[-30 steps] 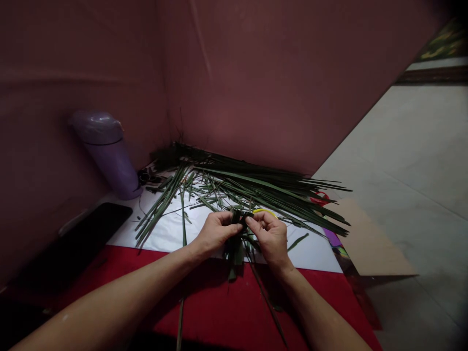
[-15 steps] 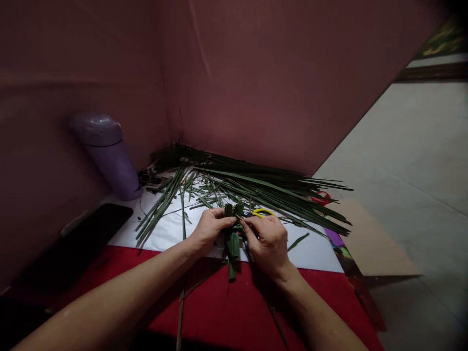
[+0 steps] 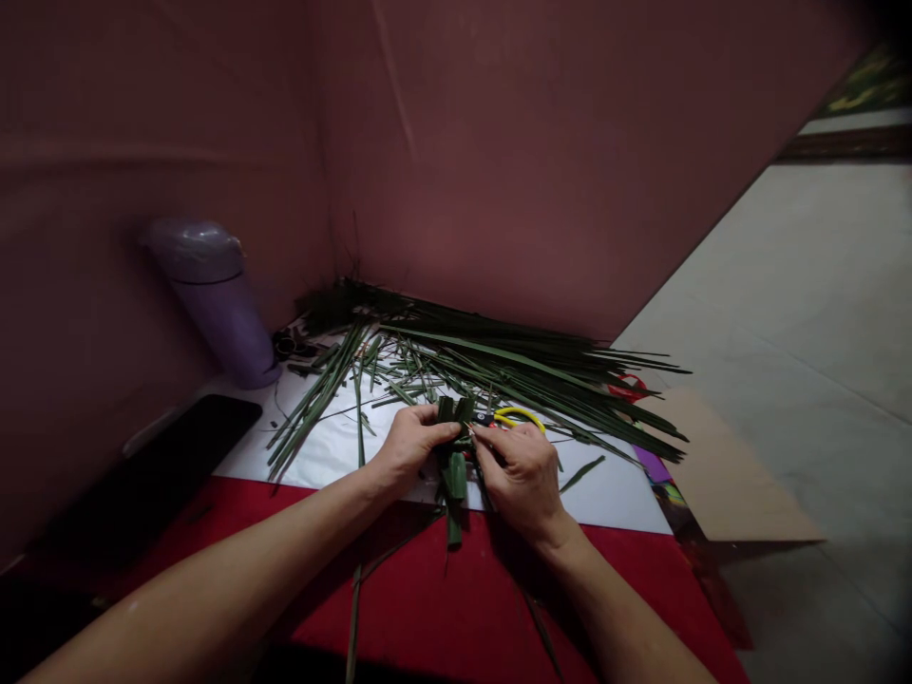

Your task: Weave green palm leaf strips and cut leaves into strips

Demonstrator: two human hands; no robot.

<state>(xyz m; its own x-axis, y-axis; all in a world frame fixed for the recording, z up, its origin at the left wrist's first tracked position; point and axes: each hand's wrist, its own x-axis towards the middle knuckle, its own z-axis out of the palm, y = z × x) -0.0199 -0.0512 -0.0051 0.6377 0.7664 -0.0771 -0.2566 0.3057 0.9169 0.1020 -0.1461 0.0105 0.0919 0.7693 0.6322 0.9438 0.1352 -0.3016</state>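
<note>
My left hand (image 3: 411, 439) pinches a folded piece of green leaf strips (image 3: 457, 475) between thumb and fingers. Its strips cross each other, with short ends sticking up above my thumb and longer ones hanging below. Close against the piece's right side, the fingertips of my right hand (image 3: 519, 467) are pressed together on a small, pale, thin bit too tiny to name. Just behind my right hand lies a tool with yellow handles (image 3: 522, 415) and a dark pivot, its working end partly hidden.
Long green leaves (image 3: 527, 356) are heaped along the wall, with cut scraps and a smaller bundle (image 3: 313, 408) on the white sheet (image 3: 313, 461). A purple tumbler (image 3: 224, 313) and a black phone (image 3: 206, 437) are at left. Red cloth (image 3: 427, 608) covers the front; brown cardboard (image 3: 733, 475) is at right.
The view has shifted very slightly. My right fingertips have moved a little at the leaf piece, and more of the yellow-handled tool shows. My left hand keeps its hold.
</note>
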